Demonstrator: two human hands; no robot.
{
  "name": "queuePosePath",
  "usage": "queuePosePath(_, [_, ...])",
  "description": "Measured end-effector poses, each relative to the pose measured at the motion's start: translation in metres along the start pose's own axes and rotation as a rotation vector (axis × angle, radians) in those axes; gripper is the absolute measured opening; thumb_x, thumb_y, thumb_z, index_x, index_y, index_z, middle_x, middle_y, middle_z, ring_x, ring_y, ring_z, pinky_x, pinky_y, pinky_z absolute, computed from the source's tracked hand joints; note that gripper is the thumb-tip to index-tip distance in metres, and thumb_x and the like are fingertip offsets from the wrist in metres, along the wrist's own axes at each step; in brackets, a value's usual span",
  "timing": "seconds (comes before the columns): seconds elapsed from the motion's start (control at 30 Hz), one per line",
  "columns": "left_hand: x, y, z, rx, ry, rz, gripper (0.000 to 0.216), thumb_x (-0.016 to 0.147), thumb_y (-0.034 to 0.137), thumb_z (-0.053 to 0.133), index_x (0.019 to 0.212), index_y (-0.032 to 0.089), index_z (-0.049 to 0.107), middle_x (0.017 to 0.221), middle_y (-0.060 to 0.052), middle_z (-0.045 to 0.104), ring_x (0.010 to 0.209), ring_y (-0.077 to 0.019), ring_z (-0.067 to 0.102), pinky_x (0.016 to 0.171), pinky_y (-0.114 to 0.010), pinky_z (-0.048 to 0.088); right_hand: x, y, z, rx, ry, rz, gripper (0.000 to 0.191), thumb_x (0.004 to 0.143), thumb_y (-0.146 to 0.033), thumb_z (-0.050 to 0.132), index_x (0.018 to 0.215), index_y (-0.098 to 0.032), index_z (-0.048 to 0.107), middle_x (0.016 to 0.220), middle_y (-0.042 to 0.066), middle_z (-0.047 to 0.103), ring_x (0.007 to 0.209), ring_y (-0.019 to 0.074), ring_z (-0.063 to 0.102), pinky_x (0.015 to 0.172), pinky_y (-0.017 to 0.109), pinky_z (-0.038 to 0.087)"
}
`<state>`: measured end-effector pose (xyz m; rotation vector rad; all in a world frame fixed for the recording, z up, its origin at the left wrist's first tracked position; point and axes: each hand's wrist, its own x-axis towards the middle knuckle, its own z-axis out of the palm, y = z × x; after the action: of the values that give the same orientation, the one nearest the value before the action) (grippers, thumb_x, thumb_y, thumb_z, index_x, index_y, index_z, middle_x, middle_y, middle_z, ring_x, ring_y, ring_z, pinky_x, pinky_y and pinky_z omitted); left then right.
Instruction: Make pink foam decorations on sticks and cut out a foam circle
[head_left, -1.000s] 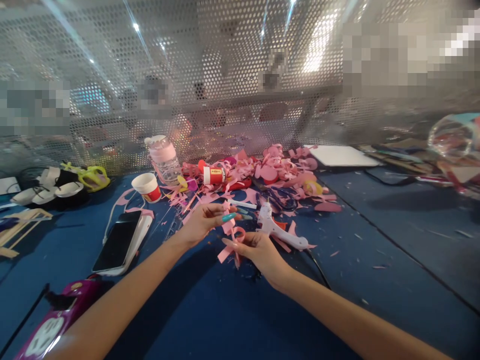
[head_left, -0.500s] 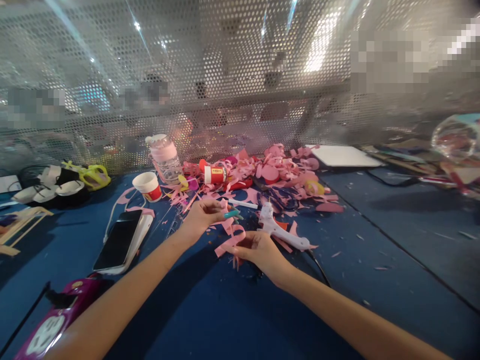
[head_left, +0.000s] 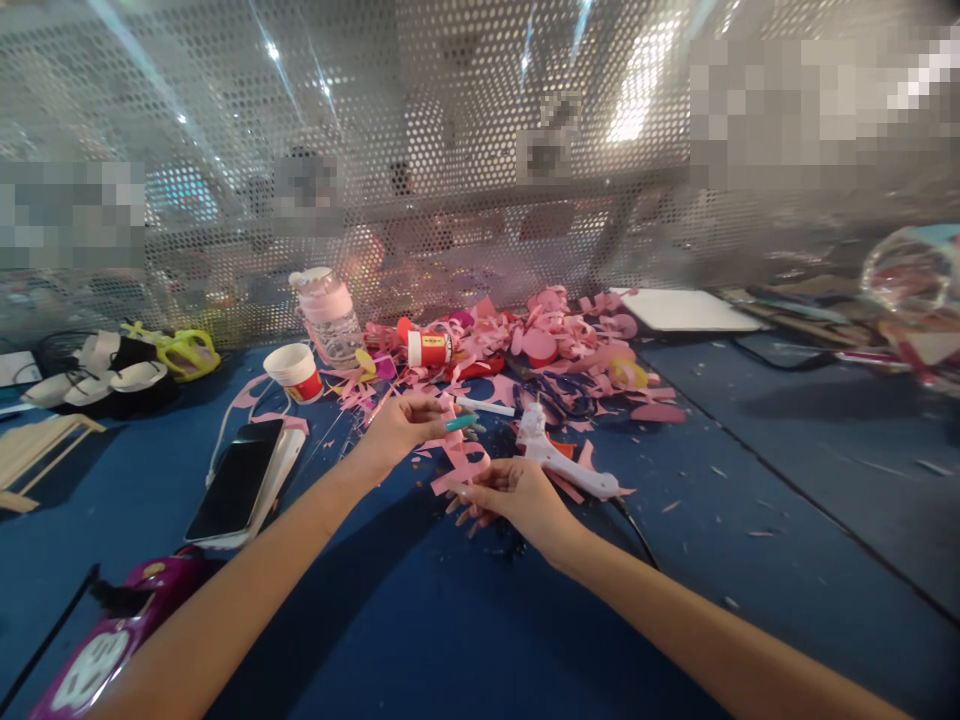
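My left hand [head_left: 409,425] pinches the upper end of a looped pink paper strip [head_left: 459,462] over the blue table [head_left: 465,620]; its long nails are teal. My right hand [head_left: 510,497] grips the lower part of the same strip, fingers curled downward. A white glue gun [head_left: 559,456] lies just right of my right hand, its black cord trailing toward me. Behind both hands spreads a heap of pink paper scraps [head_left: 547,345].
A phone [head_left: 238,480] lies at left, with a paper cup [head_left: 295,373], a pink-capped bottle [head_left: 327,315] and a red-and-white tube [head_left: 427,349] behind. A magenta device [head_left: 120,640] sits near left. Perforated metal screen [head_left: 480,180] walls the back. A white board [head_left: 679,310] lies far right.
My right hand has turned over, fingers now pointing down, and the pink strip has dropped lower toward the table. My left hand shifted slightly up and left.
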<state>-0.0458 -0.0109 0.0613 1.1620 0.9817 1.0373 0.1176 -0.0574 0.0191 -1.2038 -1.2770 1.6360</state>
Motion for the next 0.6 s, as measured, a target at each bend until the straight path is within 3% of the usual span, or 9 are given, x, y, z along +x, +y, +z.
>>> queuePosePath(0.13, [0.0017, -0.0038, 0.0016, -0.002, 0.069, 0.056, 0.030, 0.044, 0.023, 0.082, 0.067, 0.012, 0.066, 0.063, 0.000, 0.068, 0.059, -0.0114, 0.062, 0.064, -0.024, 0.050, 0.0002, 0.0014, 0.0002, -0.027, -0.024, 0.016, 0.037, 0.057, -0.043, 0.073, 0.075, -0.011, 0.066, 0.059, 0.004, 0.065, 0.049, 0.0096, 0.058, 0.045, 0.020, 0.047])
queuePosePath(0.37, [0.0021, -0.0077, 0.0026, -0.002, 0.113, 0.057, 0.032, 0.043, 0.024, 0.082, 0.068, 0.012, 0.066, 0.062, -0.001, 0.068, 0.062, -0.0146, 0.064, 0.069, -0.028, 0.050, 0.0012, 0.0044, -0.0009, -0.013, -0.026, 0.015, 0.037, 0.056, -0.042, 0.074, 0.072, -0.010, 0.065, 0.055, 0.002, 0.063, 0.047, 0.0087, 0.056, 0.045, 0.019, 0.045])
queuePosePath(0.5, [0.0003, -0.0061, 0.0011, -0.029, 0.042, 0.020, 0.040, 0.049, 0.029, 0.080, 0.081, 0.011, 0.065, 0.070, -0.004, 0.070, 0.069, -0.0182, 0.066, 0.074, -0.032, 0.050, 0.0011, 0.0033, -0.0012, 0.020, -0.030, 0.014, 0.037, 0.055, -0.043, 0.075, 0.071, -0.011, 0.065, 0.054, 0.001, 0.062, 0.046, 0.0093, 0.057, 0.045, 0.021, 0.047])
queuePosePath(0.6, [-0.0007, -0.0046, 0.0007, -0.014, -0.066, -0.033, 0.051, 0.053, 0.032, 0.078, 0.097, 0.011, 0.060, 0.089, -0.011, 0.069, 0.080, -0.0220, 0.066, 0.074, -0.034, 0.050, 0.0006, 0.0011, -0.0016, 0.070, -0.023, -0.006, 0.036, 0.053, -0.044, 0.075, 0.065, -0.012, 0.063, 0.053, 0.001, 0.062, 0.045, 0.0097, 0.057, 0.046, 0.022, 0.049])
